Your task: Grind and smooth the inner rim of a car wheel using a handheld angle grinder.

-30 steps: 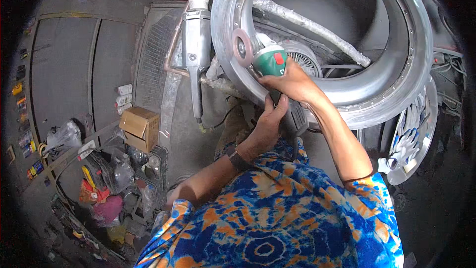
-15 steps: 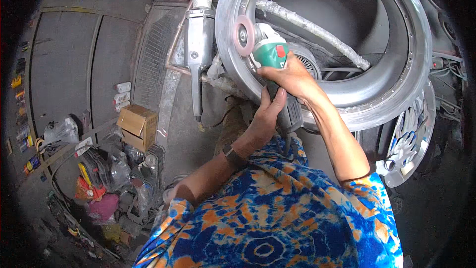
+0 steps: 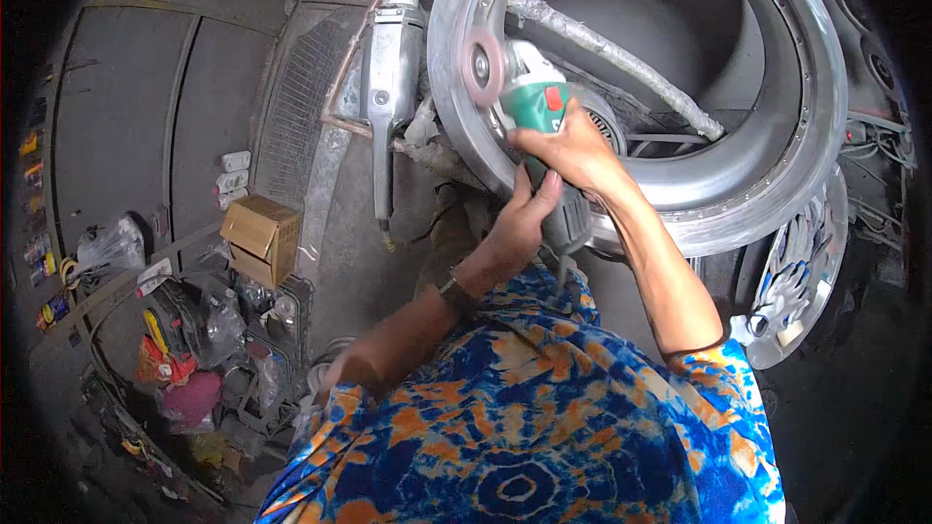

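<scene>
A green angle grinder (image 3: 529, 102) with a red switch and a pinkish disc (image 3: 482, 68) sits at the left side of a large silver wheel rim (image 3: 738, 204), its disc against the rim's band. My right hand (image 3: 568, 150) is wrapped round the grinder's green body. My left hand (image 3: 519, 223) grips its dark handle lower down, below the right hand. A larger silver power tool (image 3: 388, 68) hangs upright just left of the rim. Behind the rim's opening runs a pale crusted tube (image 3: 621, 49).
A cardboard box (image 3: 259, 238) stands at the left among bags and hard cases (image 3: 175, 330). A dark panelled wall (image 3: 116, 116) with a mesh grate (image 3: 291, 97) runs behind. Grey gloves (image 3: 786, 281) lie on a silver disc (image 3: 806, 320) at the right, near cables (image 3: 874, 146).
The grinder and both hands have shifted slightly upward and to the right with the rim's position in view. The disc has moved a little higher along the rim's left side.
</scene>
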### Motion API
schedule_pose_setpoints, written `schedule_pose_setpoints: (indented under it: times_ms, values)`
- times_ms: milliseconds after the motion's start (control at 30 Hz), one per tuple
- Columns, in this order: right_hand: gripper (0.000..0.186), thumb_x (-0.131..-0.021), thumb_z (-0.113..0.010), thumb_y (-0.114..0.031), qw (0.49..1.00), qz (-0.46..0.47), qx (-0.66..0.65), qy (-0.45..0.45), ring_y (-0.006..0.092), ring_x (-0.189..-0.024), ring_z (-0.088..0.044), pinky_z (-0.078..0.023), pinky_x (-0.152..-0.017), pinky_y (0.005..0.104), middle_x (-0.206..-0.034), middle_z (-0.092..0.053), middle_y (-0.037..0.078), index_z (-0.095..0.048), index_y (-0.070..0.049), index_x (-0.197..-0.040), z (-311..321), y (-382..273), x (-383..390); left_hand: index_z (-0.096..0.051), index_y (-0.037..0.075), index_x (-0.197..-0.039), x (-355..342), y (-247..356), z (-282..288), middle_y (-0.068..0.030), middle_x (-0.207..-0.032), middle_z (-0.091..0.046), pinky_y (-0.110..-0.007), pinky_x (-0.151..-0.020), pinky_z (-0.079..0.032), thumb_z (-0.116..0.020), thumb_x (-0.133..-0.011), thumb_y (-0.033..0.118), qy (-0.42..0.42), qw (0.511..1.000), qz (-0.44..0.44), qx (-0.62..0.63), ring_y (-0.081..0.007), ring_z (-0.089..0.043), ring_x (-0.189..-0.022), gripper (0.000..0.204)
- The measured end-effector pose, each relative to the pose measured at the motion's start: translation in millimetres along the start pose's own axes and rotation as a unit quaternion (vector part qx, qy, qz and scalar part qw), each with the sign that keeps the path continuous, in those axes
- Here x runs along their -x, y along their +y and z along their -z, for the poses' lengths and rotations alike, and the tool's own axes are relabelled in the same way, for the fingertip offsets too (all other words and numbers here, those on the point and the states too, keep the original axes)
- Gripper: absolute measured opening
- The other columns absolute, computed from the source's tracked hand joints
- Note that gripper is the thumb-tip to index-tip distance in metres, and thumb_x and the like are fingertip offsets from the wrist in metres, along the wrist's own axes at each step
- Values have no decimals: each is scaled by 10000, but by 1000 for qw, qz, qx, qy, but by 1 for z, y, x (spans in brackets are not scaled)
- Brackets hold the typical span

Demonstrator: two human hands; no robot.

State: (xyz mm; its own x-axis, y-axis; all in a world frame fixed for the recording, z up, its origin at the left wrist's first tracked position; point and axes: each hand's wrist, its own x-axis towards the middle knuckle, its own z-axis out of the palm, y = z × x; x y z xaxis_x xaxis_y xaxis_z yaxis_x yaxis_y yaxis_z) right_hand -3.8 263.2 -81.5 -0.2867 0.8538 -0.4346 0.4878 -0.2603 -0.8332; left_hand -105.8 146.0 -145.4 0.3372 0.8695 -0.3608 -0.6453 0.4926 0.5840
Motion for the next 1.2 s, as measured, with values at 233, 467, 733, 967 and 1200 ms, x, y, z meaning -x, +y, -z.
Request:
schedule_pose_setpoints:
  times_ms: [233, 467, 733, 967, 1200]
  values:
    - [702, -782, -838, -256, 998, -55, 4, -33, 241, -1120, -673, -517, -993, 351, -1169, -702, 183, -544, 81, -1324, 4, 6, 6, -179, 76, -1617, 6, 0, -17, -110, -1504, -432, -388, -1186, -379, -385, -1149, 308, -7, 998, 20, 65, -196, -452, -1411, 561]
    - [596, -816, -823, -203, 994, 7, -102, -32, 202, -1079, -654, -506, -986, 333, -1180, -696, 136, -586, 45, -1303, 4, -20, -5, -256, -8, -1567, -2, 29, -9, -108, -1422, -473, -345, -1141, -365, -470, -1129, 371, 14, 998, -32, -58, -187, -459, -1322, 617]
    - [446, -861, -797, -216, 992, -2, -124, -16, 169, -1006, -657, -518, -921, 321, -1102, -702, 83, -645, -2, -1221, -6, -2, -3, -229, 62, -1602, 7, 35, -11, -104, -1459, -483, -362, -1097, -450, -454, -1133, 349, 26, 995, -37, -95, -167, -508, -1323, 594]
    - [299, -887, -780, -209, 972, 45, -232, 22, 122, -886, -636, -510, -806, 295, -977, -698, 31, -697, -25, -1107, -13, -24, -10, -360, 32, -1549, 7, 75, -20, -86, -1356, -561, -328, -1056, -454, -475, -1123, 354, 44, 987, -52, -146, -154, -550, -1237, 547]
    - [457, -848, -803, -223, 992, 4, -122, 19, 169, -988, -663, -522, -896, 314, -1096, -714, 96, -647, 11, -1208, -16, -8, 3, -312, 4, -1562, 21, 42, -14, -73, -1360, -527, -319, -1087, -417, -449, -1133, 343, 50, 993, -27, -100, -146, -512, -1253, 564]
